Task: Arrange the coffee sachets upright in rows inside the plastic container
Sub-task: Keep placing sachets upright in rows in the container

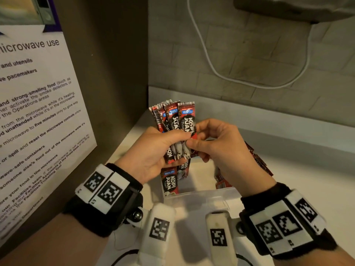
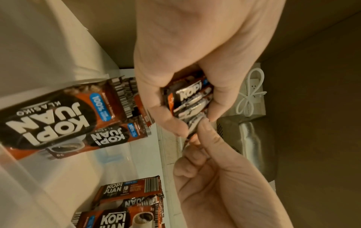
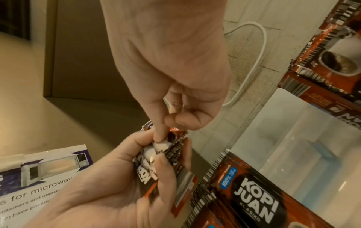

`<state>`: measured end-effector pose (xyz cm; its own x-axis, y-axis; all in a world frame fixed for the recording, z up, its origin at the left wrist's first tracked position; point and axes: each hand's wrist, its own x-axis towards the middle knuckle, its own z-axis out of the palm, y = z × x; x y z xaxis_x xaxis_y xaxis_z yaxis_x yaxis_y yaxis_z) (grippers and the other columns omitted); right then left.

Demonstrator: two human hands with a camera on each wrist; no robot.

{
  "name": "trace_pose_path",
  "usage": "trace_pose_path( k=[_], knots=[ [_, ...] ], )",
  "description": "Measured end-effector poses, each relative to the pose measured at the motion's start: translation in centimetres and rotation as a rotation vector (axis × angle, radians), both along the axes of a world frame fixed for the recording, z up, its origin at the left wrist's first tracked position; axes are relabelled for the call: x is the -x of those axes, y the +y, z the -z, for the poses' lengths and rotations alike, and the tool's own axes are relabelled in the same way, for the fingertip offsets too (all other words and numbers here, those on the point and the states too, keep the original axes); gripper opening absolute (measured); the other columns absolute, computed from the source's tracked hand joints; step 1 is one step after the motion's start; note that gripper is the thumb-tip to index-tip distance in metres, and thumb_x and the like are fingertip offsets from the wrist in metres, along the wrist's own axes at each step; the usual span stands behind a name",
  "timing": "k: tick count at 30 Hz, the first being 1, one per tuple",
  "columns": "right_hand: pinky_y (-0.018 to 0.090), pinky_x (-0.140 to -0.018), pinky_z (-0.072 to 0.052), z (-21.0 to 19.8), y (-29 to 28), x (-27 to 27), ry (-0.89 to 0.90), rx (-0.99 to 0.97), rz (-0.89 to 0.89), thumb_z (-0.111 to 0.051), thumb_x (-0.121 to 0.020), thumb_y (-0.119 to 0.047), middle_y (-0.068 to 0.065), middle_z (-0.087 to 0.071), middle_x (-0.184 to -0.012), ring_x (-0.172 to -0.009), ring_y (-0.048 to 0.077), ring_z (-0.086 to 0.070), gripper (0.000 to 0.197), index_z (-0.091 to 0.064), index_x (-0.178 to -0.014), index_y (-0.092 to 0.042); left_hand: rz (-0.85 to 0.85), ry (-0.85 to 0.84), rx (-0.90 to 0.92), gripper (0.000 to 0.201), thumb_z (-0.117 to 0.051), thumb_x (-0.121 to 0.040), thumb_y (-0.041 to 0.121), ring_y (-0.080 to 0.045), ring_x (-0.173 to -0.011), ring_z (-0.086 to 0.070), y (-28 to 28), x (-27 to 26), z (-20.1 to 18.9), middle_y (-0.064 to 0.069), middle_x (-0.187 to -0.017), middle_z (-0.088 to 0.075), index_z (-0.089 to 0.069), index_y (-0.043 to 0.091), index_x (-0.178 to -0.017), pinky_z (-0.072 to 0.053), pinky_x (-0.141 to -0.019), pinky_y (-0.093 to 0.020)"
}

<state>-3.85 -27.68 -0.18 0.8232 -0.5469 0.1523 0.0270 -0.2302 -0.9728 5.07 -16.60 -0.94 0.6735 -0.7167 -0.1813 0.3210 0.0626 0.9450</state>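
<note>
Holding fanned sachets [image 1: 177, 120], left hand [image 1: 153, 152]; right hand [image 1: 221, 148] pinches one.

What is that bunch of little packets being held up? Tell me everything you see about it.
The fanned bunch of red-and-black foil coffee sachets reads "KOPI JUAN", with barcode-striped sealed ends and a coffee cup picture. Several overlap, tops pointing away from the person. The left hand grips their lower halves; the right hand pinches the nearest one's lower end. They are held above the clear plastic container.

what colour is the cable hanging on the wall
White; the cable shows best in the head view.
</note>
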Motion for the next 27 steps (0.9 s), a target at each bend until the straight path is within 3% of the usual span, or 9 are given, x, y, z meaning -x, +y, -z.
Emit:
trace_pose_path(
  k=[3, 6, 11, 14, 17, 22, 27],
  knots=[
    [0.021, -0.039, -0.043, -0.1, -0.5, 0.1, -0.030, -0.083, 0.012, -0.065, -0.083, 0.004, 0.003, -0.057, -0.057, -0.041, 0.013, -0.051, 0.014, -0.058, -0.079, -0.008, 0.009, 0.025, 0.024, 0.018, -0.072, -0.080, 0.023, -0.020, -0.076, -0.070, 0.2, -0.4, -0.1, -0.007, -0.085, -0.073, -0.070, 0.014, -0.095, -0.054, -0.054, -0.029],
    [0.022, -0.042, -0.048, 0.0, -1.9, 0.7, -0.064, -0.191, 0.058, -0.057, -0.090, 0.002, 0.004, -0.063, -0.059, -0.044, 0.015, -0.056, 0.022, -0.053, -0.073, -0.012, -0.054, 0.089, 0.064, 0.011, -0.070, -0.082, 0.029, -0.019, -0.076, -0.068, 0.8, -1.8, -0.5, -0.003, -0.085, -0.074, -0.070, 0.018, -0.083, -0.057, -0.063, -0.038],
    [0.023, -0.054, -0.054, 2.0, -3.5, 1.9, 0.213, -0.061, 0.003, -0.060, -0.086, 0.004, 0.011, -0.069, -0.071, -0.059, 0.018, -0.067, 0.015, -0.057, -0.075, -0.005, -0.156, 0.147, 0.109, 0.031, -0.066, -0.086, 0.037, -0.019, -0.082, -0.062, 2.0, -3.8, -0.5, 0.005, -0.082, -0.073, -0.074, 0.025, -0.059, -0.054, -0.071, -0.046],
    [0.027, -0.058, -0.058, 3.6, -3.1, 1.6, 0.359, -0.038, -0.079, -0.061, -0.084, 0.007, 0.016, -0.070, -0.078, -0.066, 0.022, -0.070, 0.015, -0.057, -0.075, -0.004, -0.206, 0.187, 0.121, 0.023, -0.063, -0.086, 0.041, -0.019, -0.080, -0.063, 2.3, -4.0, -0.2, 0.007, -0.082, -0.073, -0.069, 0.026, -0.071, -0.053, -0.072, -0.047],
    [0.028, -0.060, -0.056, 5.2, -2.9, 0.8, 0.450, -0.002, -0.123, -0.062, -0.082, 0.011, 0.019, -0.068, -0.079, -0.065, 0.022, -0.068, 0.012, -0.057, -0.080, 0.000, -0.252, 0.212, 0.139, 0.017, -0.064, -0.087, 0.040, -0.015, -0.078, -0.066, 2.6, -4.2, 0.4, 0.005, -0.085, -0.074, -0.064, 0.024, -0.081, -0.055, -0.064, -0.040],
    [0.029, -0.063, -0.058, 6.3, -2.9, -0.7, 0.529, 0.035, -0.099, -0.064, -0.081, 0.010, 0.021, -0.067, -0.080, -0.071, 0.026, -0.068, 0.023, -0.052, -0.070, -0.006, -0.285, 0.247, 0.163, 0.015, -0.064, -0.088, 0.039, -0.009, -0.067, -0.069, 2.8, -4.3, 0.8, 0.005, -0.084, -0.074, -0.064, 0.024, -0.084, -0.056, -0.062, -0.036],
    [0.030, -0.061, -0.059, 6.6, -2.7, -1.4, 0.519, -0.037, -0.073, -0.063, -0.081, 0.012, 0.018, -0.063, -0.073, -0.065, 0.024, -0.066, 0.026, -0.050, -0.068, -0.006, -0.273, 0.302, 0.180, 0.018, -0.063, -0.088, 0.039, -0.012, -0.068, -0.068, 2.7, -4.3, 1.1, 0.002, -0.084, -0.074, -0.064, 0.022, -0.085, -0.055, -0.056, -0.032]
  ],
)
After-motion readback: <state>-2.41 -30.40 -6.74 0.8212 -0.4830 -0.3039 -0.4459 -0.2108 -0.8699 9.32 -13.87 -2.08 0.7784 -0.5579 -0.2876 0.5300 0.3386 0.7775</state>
